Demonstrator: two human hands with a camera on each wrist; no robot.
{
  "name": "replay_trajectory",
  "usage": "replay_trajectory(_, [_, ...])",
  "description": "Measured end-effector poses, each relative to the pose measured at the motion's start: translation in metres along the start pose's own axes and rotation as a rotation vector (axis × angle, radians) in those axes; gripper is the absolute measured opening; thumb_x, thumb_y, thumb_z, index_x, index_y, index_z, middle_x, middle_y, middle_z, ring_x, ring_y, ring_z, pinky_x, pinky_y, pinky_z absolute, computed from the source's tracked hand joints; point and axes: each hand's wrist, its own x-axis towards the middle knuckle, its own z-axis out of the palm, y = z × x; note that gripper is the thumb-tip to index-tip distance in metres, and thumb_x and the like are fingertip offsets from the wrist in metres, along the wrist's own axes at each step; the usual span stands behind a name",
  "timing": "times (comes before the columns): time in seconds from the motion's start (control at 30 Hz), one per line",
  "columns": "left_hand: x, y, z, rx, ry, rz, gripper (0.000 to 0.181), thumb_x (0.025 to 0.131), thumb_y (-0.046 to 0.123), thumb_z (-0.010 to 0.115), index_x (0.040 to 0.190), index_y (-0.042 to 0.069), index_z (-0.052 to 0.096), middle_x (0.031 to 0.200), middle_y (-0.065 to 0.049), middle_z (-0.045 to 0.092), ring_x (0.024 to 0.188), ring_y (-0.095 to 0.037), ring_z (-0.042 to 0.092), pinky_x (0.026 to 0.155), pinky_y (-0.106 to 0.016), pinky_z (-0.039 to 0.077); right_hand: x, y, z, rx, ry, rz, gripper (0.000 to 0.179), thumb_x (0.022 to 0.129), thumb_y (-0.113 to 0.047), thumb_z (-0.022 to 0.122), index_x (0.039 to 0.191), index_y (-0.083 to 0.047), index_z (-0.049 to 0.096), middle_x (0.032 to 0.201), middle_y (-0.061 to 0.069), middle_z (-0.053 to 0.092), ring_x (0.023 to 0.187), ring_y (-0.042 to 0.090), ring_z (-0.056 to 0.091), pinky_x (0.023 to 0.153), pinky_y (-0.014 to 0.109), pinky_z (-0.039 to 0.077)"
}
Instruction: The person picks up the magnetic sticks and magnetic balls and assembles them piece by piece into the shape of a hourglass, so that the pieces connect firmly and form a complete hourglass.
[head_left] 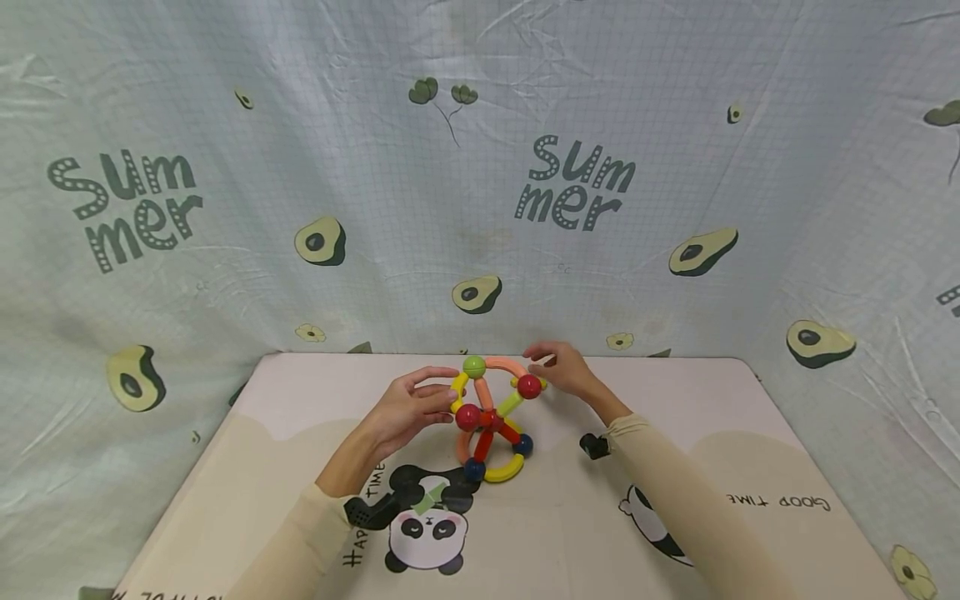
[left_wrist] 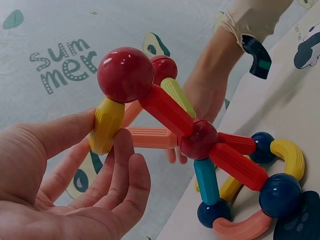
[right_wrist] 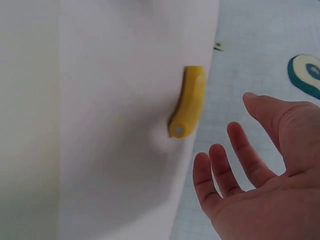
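A magnetic ball-and-stick structure stands mid-table, with blue balls (left_wrist: 280, 195) in a curved-stick base and a red centre ball (left_wrist: 199, 140) above. My left hand (head_left: 408, 408) is at its left side, pinching the upper yellow curved stick (left_wrist: 106, 125) between thumb and fingers. That stick meets a large red ball (left_wrist: 125, 74). A green ball (head_left: 474, 367) tops the structure. My right hand (head_left: 564, 368), fingers spread and holding nothing, is behind and right of another red ball (head_left: 529, 387). Near it, a loose yellow curved stick (right_wrist: 190, 102) lies close to the table's far edge.
The pale table (head_left: 562, 542) bears printed pandas and lettering. Behind it hangs a light curtain (head_left: 480, 233) with avocado prints, close to the table's far edge. Each wrist wears a small black camera (head_left: 595, 447).
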Motion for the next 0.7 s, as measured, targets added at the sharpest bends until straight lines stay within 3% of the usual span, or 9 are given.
replay_trajectory(0.23, [0.000, 0.001, 0.000, 0.001, -0.004, 0.002, 0.048, 0.097, 0.011, 0.071, 0.141, 0.003, 0.055, 0.117, -0.015, 0.072, 0.095, -0.026, 0.069, 0.091, -0.038, 0.057, 0.006, 0.014, 0.015, -0.024, -0.024, 0.067, 0.025, 0.094, -0.006, 0.071, 0.119, -0.005, 0.073, 0.119, 0.015, 0.069, 0.102, 0.032, 0.063, 0.084, 0.041, 0.057])
replay_trajectory(0.53, [0.000, 0.001, 0.001, -0.001, -0.003, -0.001, 0.048, 0.097, 0.012, 0.072, 0.141, 0.004, 0.055, 0.125, -0.023, 0.068, 0.097, -0.026, 0.069, 0.093, -0.040, 0.056, 0.008, 0.018, 0.022, -0.078, -0.038, 0.064, 0.025, 0.092, -0.009, 0.075, 0.116, -0.004, 0.074, 0.112, 0.015, 0.070, 0.102, 0.033, 0.065, 0.089, 0.043, 0.057])
replay_trajectory(0.7, [0.000, 0.001, 0.001, -0.001, -0.001, -0.002, 0.047, 0.097, 0.012, 0.072, 0.141, 0.003, 0.055, 0.121, -0.019, 0.070, 0.096, -0.026, 0.069, 0.095, -0.041, 0.055, 0.006, 0.017, 0.016, -0.105, -0.082, 0.087, 0.023, 0.094, -0.010, 0.073, 0.115, -0.004, 0.075, 0.107, 0.013, 0.069, 0.098, 0.030, 0.063, 0.086, 0.041, 0.057])
